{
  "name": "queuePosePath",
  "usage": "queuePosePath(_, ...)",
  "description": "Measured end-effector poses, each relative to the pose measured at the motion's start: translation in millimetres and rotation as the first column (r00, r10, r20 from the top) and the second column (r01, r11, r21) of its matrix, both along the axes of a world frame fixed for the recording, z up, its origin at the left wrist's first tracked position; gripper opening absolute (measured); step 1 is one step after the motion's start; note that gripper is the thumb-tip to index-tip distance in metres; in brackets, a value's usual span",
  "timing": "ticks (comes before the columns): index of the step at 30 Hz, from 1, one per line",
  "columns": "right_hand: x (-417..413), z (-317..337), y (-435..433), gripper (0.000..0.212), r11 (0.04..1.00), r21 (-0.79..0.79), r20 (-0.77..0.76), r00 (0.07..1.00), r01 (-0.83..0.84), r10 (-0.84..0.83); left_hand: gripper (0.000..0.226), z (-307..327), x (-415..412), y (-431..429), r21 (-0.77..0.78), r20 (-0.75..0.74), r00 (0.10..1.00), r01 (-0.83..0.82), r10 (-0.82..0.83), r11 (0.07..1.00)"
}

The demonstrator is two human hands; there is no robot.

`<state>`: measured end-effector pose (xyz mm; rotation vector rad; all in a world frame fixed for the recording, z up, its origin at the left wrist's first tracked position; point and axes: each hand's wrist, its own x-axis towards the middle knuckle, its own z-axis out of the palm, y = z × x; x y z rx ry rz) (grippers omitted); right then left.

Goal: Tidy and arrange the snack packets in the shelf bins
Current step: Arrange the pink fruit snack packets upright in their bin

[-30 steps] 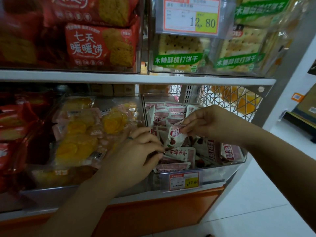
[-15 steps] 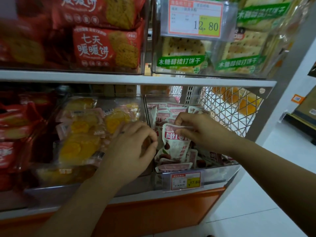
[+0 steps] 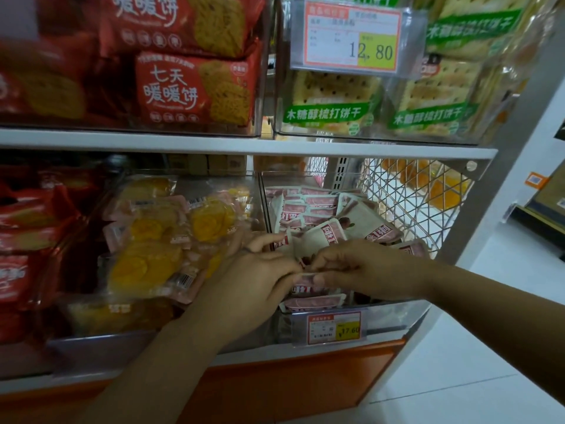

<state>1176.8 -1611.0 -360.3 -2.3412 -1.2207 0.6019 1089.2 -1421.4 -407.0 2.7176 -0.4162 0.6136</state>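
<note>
Several small white-and-pink snack packets (image 3: 318, 206) lie in a clear plastic bin (image 3: 394, 316) on the lower shelf. Both hands meet over the front of this bin. My left hand (image 3: 247, 280) and my right hand (image 3: 360, 270) each pinch the lower edge of one white-and-pink packet (image 3: 318, 240), which tilts up between them. More packets lie under the hands, partly hidden. The bin to the left holds clear packets of yellow cakes (image 3: 146, 258).
Red biscuit packs (image 3: 195, 87) and green-labelled cracker packs (image 3: 330, 102) fill the upper shelf bins above a white shelf edge (image 3: 275, 146). Price tags (image 3: 334, 327) hang on the bin fronts. A wire mesh panel (image 3: 409, 203) closes the right side. Red packets (image 3: 27, 228) sit far left.
The right hand has come down and forward with the packet from the raised position. The left hand has moved right to meet it, and both now pinch the same packet.
</note>
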Motion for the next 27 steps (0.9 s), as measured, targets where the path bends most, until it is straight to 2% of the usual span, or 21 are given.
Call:
queuePosePath(2, 3, 7, -6, 0.046, 0.999, -0.017, -0.162, 0.986, 0.039, -0.041, 0.035, -1, -1, 1, 0.052, -0.002, 1.0, 0.02, -0.02, 0.998)
queuePosePath(4, 14, 15, -4, 0.05, 0.984, 0.078, -0.222, 0.965, 0.159, -0.138, 0.037, -2, -1, 2, 0.053, -0.017, 0.999, 0.035, -0.034, 0.998)
queuePosePath(7, 32, 17, 15, 0.035, 0.95, 0.158, -0.085, 0.962, 0.27, -0.259, 0.039, -1, -1, 2, 0.047, -0.019, 0.999, 0.047, -0.047, 0.998)
queuePosePath(9, 40, 9, 35, 0.029, 0.954, 0.096, -0.031, 0.958, 0.286, -0.284, 0.037, -2, -1, 2, 0.052, -0.005, 0.999, 0.052, -0.052, 0.997)
queuePosePath(12, 48, -8, 64, 0.034, 0.954, -0.011, 0.031, 0.954, 0.299, -0.299, 0.035, -3, 0, 5, 0.034, -0.002, 0.998, 0.062, -0.062, 0.998)
queuePosePath(17, 60, -18, 80, 0.022, 0.936, -0.035, 0.102, 0.932, 0.351, -0.346, 0.033, -2, -1, 7, 0.039, 0.002, 0.997, 0.072, -0.073, 0.997)
queuePosePath(19, 61, -13, 71, 0.012, 0.916, 0.045, 0.059, 0.914, 0.399, -0.401, 0.032, -2, 0, 7, 0.049, 0.017, 0.997, 0.072, -0.073, 0.996)
queuePosePath(20, 59, -9, 63, 0.006, 0.883, 0.13, -0.043, 0.892, 0.452, -0.45, 0.031, -2, 0, 7, 0.056, 0.021, 0.997, 0.07, -0.071, 0.996)
queuePosePath(22, 53, -2, 44, 0.012, 0.759, 0.31, -0.281, 0.818, 0.572, -0.502, 0.031, -2, -1, 6, 0.067, 0.025, 0.998, 0.064, -0.066, 0.996)
queuePosePath(23, 50, 1, 35, 0.013, 0.715, 0.366, -0.323, 0.802, 0.596, -0.503, 0.031, -2, -1, 6, 0.069, 0.03, 0.998, 0.061, -0.063, 0.996)
queuePosePath(25, 43, 5, 19, 0.011, 0.731, 0.388, -0.241, 0.827, 0.562, -0.508, 0.032, -2, -1, 4, 0.069, 0.038, 0.997, 0.059, -0.061, 0.996)
queuePosePath(27, 38, 11, 6, 0.013, 0.811, 0.316, -0.174, 0.87, 0.493, -0.462, 0.032, -2, -1, 4, 0.071, 0.049, 0.997, 0.058, -0.061, 0.996)
